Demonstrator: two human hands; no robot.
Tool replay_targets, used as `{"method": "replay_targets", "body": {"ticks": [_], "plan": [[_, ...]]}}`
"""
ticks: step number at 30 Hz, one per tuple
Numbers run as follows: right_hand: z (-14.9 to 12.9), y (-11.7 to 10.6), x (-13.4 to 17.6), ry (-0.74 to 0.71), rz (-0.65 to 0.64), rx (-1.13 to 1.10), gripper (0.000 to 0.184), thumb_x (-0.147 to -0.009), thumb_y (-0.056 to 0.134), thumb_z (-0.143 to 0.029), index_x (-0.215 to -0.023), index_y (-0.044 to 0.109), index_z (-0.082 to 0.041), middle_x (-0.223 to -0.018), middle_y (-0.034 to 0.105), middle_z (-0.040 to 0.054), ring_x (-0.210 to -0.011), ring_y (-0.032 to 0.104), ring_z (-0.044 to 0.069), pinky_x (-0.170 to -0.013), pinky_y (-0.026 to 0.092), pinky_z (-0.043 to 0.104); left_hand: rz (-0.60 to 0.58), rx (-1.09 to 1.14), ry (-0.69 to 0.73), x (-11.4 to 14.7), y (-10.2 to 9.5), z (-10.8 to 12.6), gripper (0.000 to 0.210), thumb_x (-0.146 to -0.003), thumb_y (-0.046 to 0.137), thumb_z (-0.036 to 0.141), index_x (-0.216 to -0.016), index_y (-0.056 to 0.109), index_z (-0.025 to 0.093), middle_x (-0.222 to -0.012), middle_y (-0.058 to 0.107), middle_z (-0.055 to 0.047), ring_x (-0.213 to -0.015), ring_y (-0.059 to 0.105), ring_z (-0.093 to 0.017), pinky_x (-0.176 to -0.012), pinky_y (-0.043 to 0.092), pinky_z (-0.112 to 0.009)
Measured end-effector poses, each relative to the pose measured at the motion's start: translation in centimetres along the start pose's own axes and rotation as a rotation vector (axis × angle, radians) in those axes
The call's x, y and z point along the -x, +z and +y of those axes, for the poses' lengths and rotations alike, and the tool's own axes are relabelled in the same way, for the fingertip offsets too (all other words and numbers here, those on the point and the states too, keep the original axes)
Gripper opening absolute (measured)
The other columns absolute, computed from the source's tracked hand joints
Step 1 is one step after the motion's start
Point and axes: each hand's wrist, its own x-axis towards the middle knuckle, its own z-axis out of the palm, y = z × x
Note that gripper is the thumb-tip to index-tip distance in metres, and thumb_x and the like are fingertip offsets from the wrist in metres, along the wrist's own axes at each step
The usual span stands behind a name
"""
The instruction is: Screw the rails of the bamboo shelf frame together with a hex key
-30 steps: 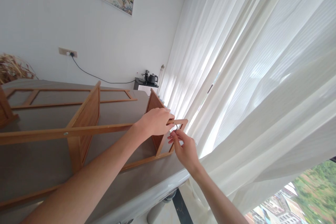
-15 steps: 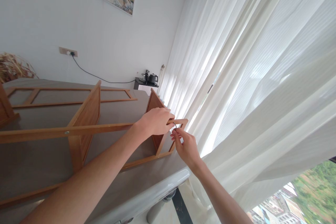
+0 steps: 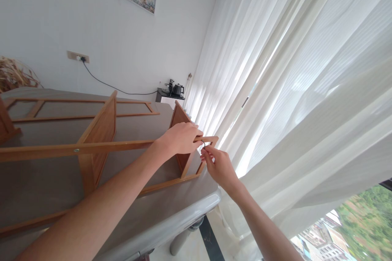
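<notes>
My left hand (image 3: 180,138) is wrapped over the upper rail of a wooden shelf frame (image 3: 122,146), near its right end. Just right of it, my right hand (image 3: 219,165) pinches a thin, dark, bent Allen key (image 3: 203,143) between thumb and fingers. The key's upper end meets the rail beside my left fingertips; its tip is hidden. Beneath my left hand, an end shelf board (image 3: 180,117) stands between the rails. Another shelf board (image 3: 99,134) joins the frame further left, where a metal screw head (image 3: 76,150) shows.
A loose wooden side frame (image 3: 73,109) lies on the grey-covered surface (image 3: 137,126) behind. White curtains (image 3: 260,69) hang close on the right. A black kettle (image 3: 178,89) stands on a small cabinet at the back. A pale rounded edge (image 3: 171,224) runs below the frame.
The Allen key's visible curve has shifted slightly as my right hand turns a little at the rail. My left hand keeps its grip. The view has moved slightly.
</notes>
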Motion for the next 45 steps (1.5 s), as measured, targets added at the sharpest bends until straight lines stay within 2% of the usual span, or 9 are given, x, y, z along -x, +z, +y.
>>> {"method": "replay_targets", "body": {"ticks": [6, 10, 13, 17, 22, 34, 38, 45], "plan": [[0.2, 2.4, -0.2, 0.036, -0.073, -0.289, 0.047, -0.102, 0.043, -0.062, -0.094, 0.065, -0.022, -0.092, 0.077, 0.0067, -0.080, 0.077, 0.021, -0.075, 0.061, 0.033, 0.006, -0.009, 0.006, -0.1, 0.1, 0.0, 0.025, -0.095, 0.047, 0.035, -0.083, 0.066, 0.023, -0.105, 0.075, -0.007, -0.097, 0.071, -0.028, -0.078, 0.051, -0.035], [0.1, 3.2, 0.1, 0.041, -0.008, -0.346, 0.047, -0.102, 0.046, -0.063, -0.094, 0.064, -0.021, -0.093, 0.077, 0.0073, -0.082, 0.077, 0.021, -0.077, 0.061, 0.033, 0.017, 0.005, 0.001, -0.1, 0.2, -0.1, 0.023, -0.094, 0.049, 0.033, -0.082, 0.066, 0.023, -0.098, 0.075, -0.006, -0.103, 0.071, -0.028, -0.080, 0.051, -0.033], [0.2, 3.2, 0.6, 0.042, 0.045, -0.319, 0.044, -0.103, 0.046, -0.061, -0.094, 0.063, -0.021, -0.090, 0.077, 0.0063, -0.080, 0.076, 0.020, -0.077, 0.060, 0.031, 0.017, 0.018, -0.018, 0.0, 0.1, 0.0, 0.021, -0.093, 0.053, 0.034, -0.081, 0.067, 0.023, -0.101, 0.075, -0.007, -0.104, 0.071, -0.028, -0.079, 0.051, -0.031], [0.3, 2.7, 0.9, 0.031, 0.067, -0.203, 0.040, -0.103, 0.047, -0.056, -0.091, 0.064, -0.022, -0.091, 0.077, 0.0056, -0.075, 0.075, 0.019, -0.067, 0.057, 0.027, 0.021, 0.016, -0.016, 0.1, -0.1, 0.2, 0.022, -0.093, 0.052, 0.033, -0.081, 0.067, 0.023, -0.098, 0.074, -0.007, -0.100, 0.071, -0.027, -0.073, 0.049, -0.031], [0.7, 2.5, 1.2, 0.004, 0.093, -0.018, 0.035, -0.104, 0.048, -0.048, -0.086, 0.064, -0.024, -0.085, 0.077, 0.0029, -0.073, 0.074, 0.017, -0.054, 0.047, 0.022, 0.025, -0.001, 0.003, 0.0, 0.0, 0.0, 0.027, -0.094, 0.050, 0.036, -0.076, 0.062, 0.021, -0.093, 0.070, -0.007, -0.083, 0.069, -0.023, -0.064, 0.041, -0.031], [1.9, 1.6, 0.2, -0.133, 0.120, 0.329, 0.030, -0.107, 0.038, -0.034, -0.093, 0.062, -0.024, -0.083, 0.072, 0.0036, -0.075, 0.070, 0.019, -0.065, 0.046, 0.026, 0.018, 0.003, 0.004, 0.0, 0.0, 0.1, 0.026, -0.093, 0.050, 0.034, -0.072, 0.057, 0.021, -0.091, 0.068, -0.005, -0.075, 0.066, -0.022, -0.062, 0.040, -0.031], [1.5, 0.8, 0.0, -0.172, 0.102, 0.444, 0.029, -0.107, 0.038, -0.029, -0.090, 0.060, -0.024, -0.081, 0.071, 0.0032, -0.072, 0.066, 0.018, -0.065, 0.043, 0.026, 0.027, 0.007, 0.006, 0.0, 0.2, -0.1, 0.027, -0.094, 0.050, 0.037, -0.074, 0.058, 0.021, -0.091, 0.068, -0.005, -0.081, 0.067, -0.023, -0.064, 0.040, -0.032], [1.1, -0.1, -0.1, -0.232, 0.068, 0.650, 0.025, -0.106, 0.042, -0.020, -0.085, 0.056, -0.023, -0.076, 0.066, 0.0008, -0.066, 0.059, 0.017, -0.061, 0.036, 0.027, 0.029, -0.001, 0.006, 0.0, 0.3, -0.2, 0.027, -0.094, 0.049, 0.037, -0.074, 0.058, 0.021, -0.091, 0.068, -0.005, -0.079, 0.067, -0.022, -0.063, 0.041, -0.032]]}}
